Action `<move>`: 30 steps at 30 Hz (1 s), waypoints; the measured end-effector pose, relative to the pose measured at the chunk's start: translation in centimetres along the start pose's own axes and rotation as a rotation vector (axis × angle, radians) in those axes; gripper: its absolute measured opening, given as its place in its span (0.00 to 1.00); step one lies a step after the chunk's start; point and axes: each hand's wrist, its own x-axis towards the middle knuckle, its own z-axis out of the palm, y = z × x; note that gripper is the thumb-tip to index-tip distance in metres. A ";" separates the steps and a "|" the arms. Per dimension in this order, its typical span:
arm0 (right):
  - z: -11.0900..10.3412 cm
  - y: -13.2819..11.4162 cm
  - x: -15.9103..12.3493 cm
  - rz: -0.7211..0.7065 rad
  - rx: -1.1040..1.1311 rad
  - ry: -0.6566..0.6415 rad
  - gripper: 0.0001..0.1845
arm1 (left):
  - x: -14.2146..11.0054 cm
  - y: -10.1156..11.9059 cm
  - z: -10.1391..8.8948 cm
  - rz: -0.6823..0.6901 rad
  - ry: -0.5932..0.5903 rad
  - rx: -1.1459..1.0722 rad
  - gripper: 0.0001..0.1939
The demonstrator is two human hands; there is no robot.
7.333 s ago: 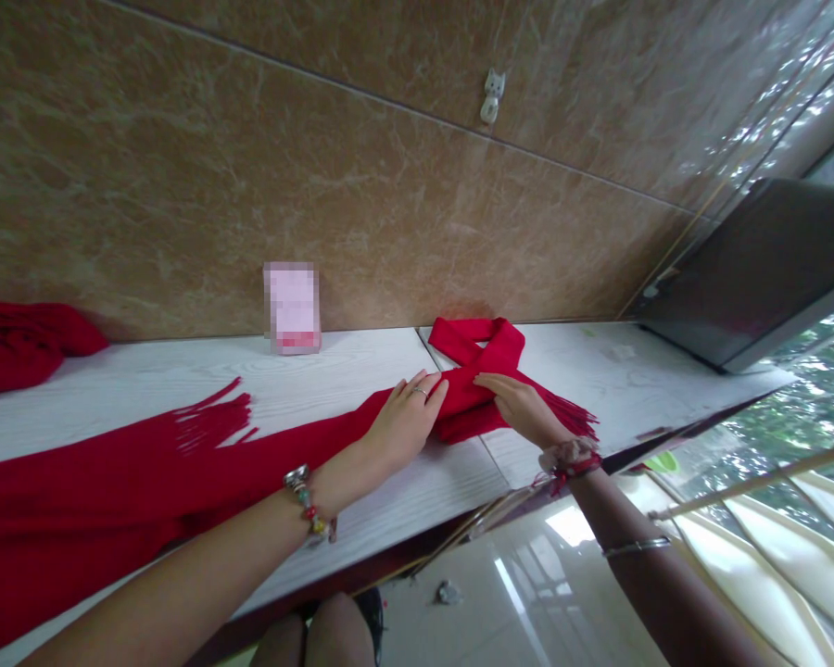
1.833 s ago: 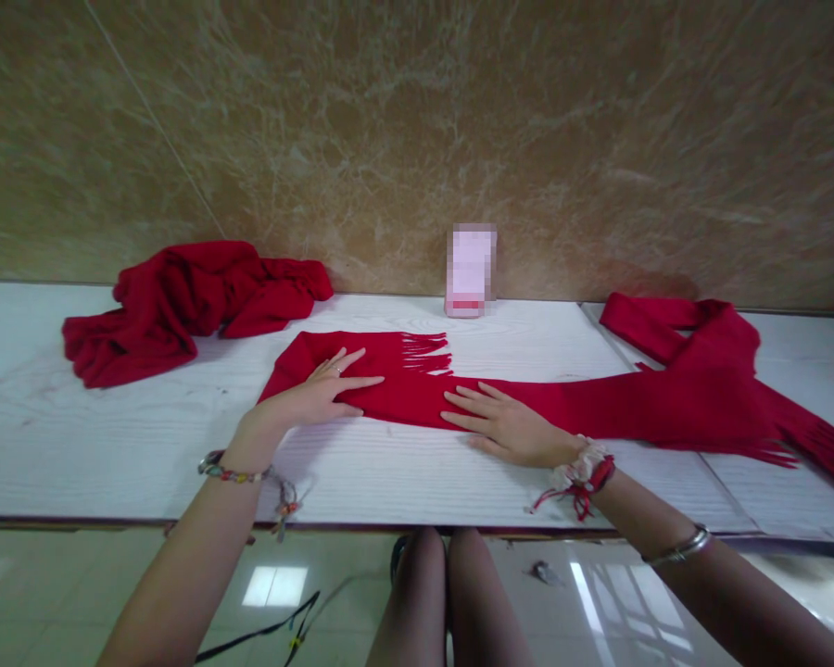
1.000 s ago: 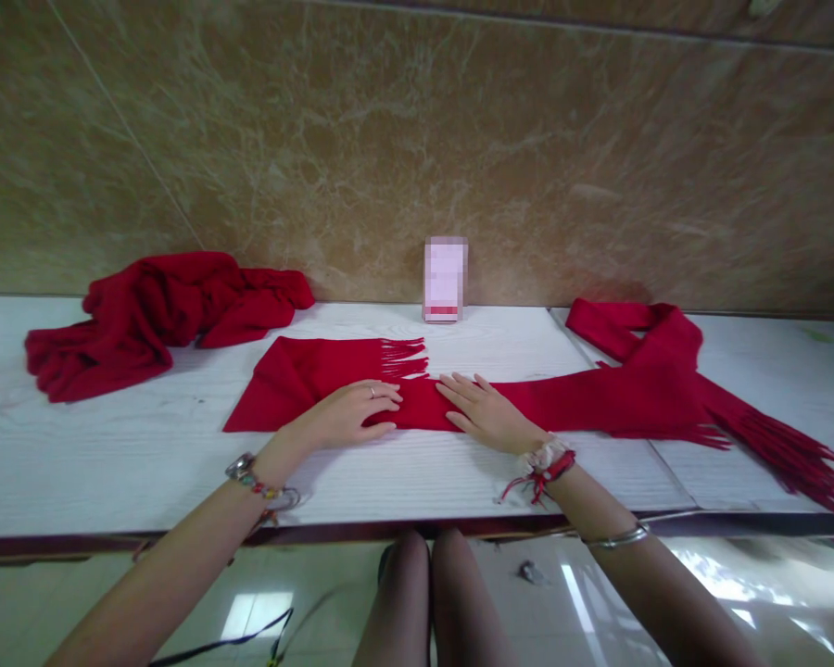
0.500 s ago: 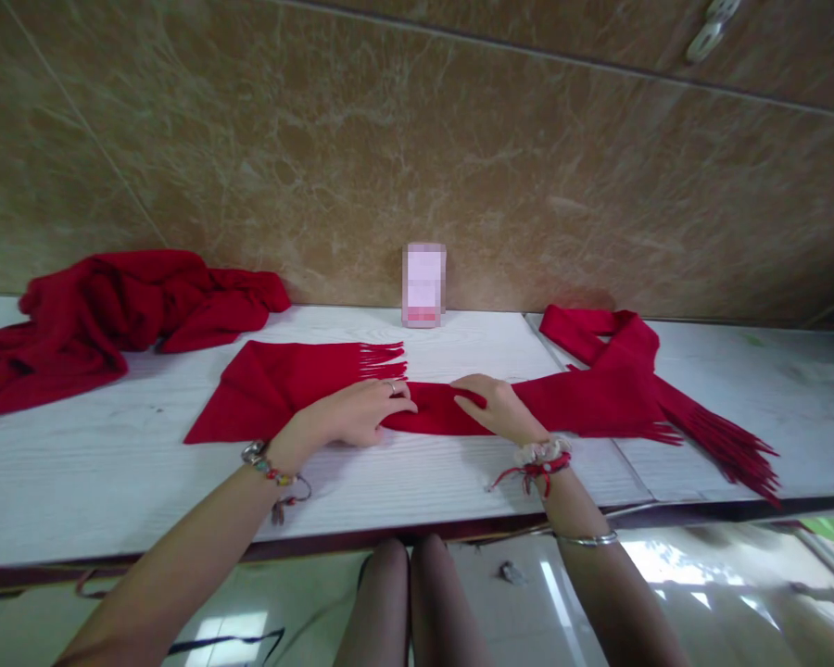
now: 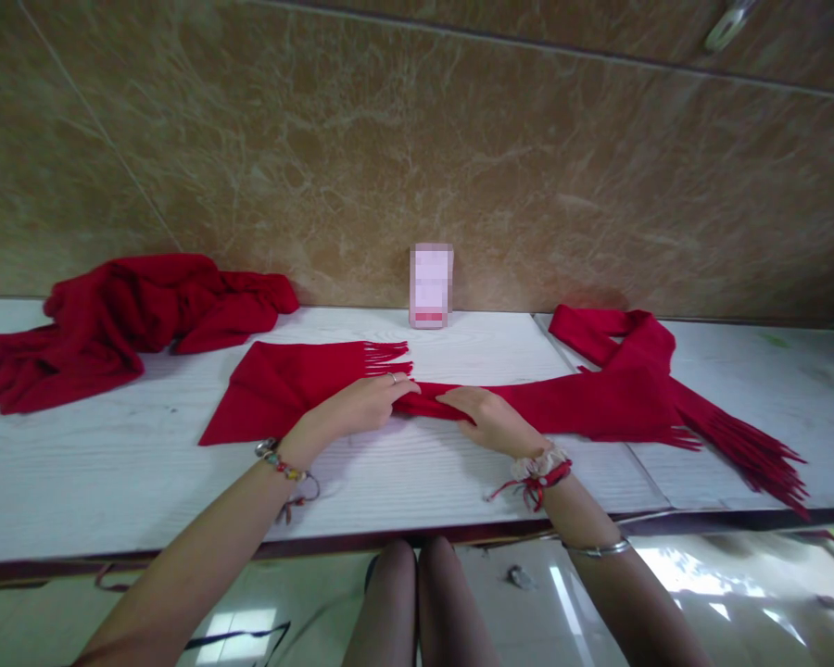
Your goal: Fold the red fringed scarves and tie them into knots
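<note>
Tabletop, white-grained, under fringed red scarf, against brown marbled wall.

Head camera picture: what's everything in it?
Wall: one, brown, back
Fixture: one, whitish, wall
Tabletop: one, white, along wall
Fringed cloth: count unclear, red, across tabletop
Crumpled cloth: one, red, left
Blurred object: one, pink, by wall
Floor: one, pale, below
Strap: one, dark, floor
Lump: one, grey, floor
Beaded bracelet: one, multicoloured, left wrist
Wristwear: count unclear, pale and red, right wrist
Bangle: one, silver, right forearm
Ring: one, silver, left finger
Legs: two, bottom
Left hand, right hand: both on fringed cloth
</note>
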 end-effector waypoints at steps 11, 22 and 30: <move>0.1 0.6 0.0 0.124 0.008 -0.002 0.20 | 0.4 0.3 1.0 0.007 0.050 0.101 0.21; -0.1 0.6 0.1 0.180 0.040 0.047 0.16 | 0.3 1.5 0.3 -0.067 0.016 0.102 0.27; -0.1 0.5 0.3 0.235 0.099 0.081 0.13 | -0.3 -1.2 -0.9 -0.028 0.021 -0.125 0.23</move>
